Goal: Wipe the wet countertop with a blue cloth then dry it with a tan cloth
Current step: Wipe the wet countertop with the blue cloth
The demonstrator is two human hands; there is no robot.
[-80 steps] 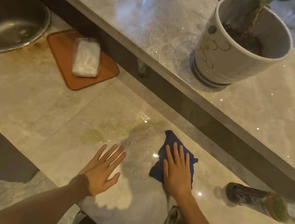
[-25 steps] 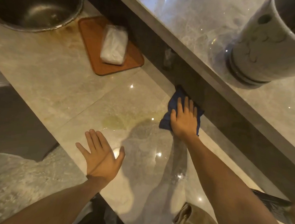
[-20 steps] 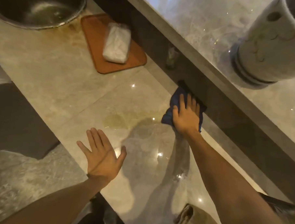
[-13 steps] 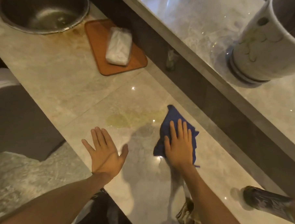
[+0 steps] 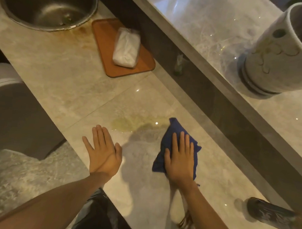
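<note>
My right hand (image 5: 180, 160) lies flat, fingers together, pressing the crumpled blue cloth (image 5: 173, 132) onto the glossy marble countertop (image 5: 75, 86). A yellowish wet patch (image 5: 129, 124) sits just left of the cloth's far tip. My left hand (image 5: 102, 150) rests palm down on the counter near its front edge, fingers extended, holding nothing. A sliver of the tan cloth (image 5: 188, 223) shows at the bottom, mostly hidden under my right forearm.
A steel basin (image 5: 47, 7) is sunk in the counter at the far left. Beside it an orange tray (image 5: 105, 43) carries a wrapped white packet (image 5: 126, 48). A raised ledge holds a white plant pot (image 5: 277, 55). A dark bottle (image 5: 272, 216) lies at the lower right.
My right hand pushed the blue cloth out to the ledge wall, then pulled it back toward me across the counter. My left hand stayed flat in about the same place.
</note>
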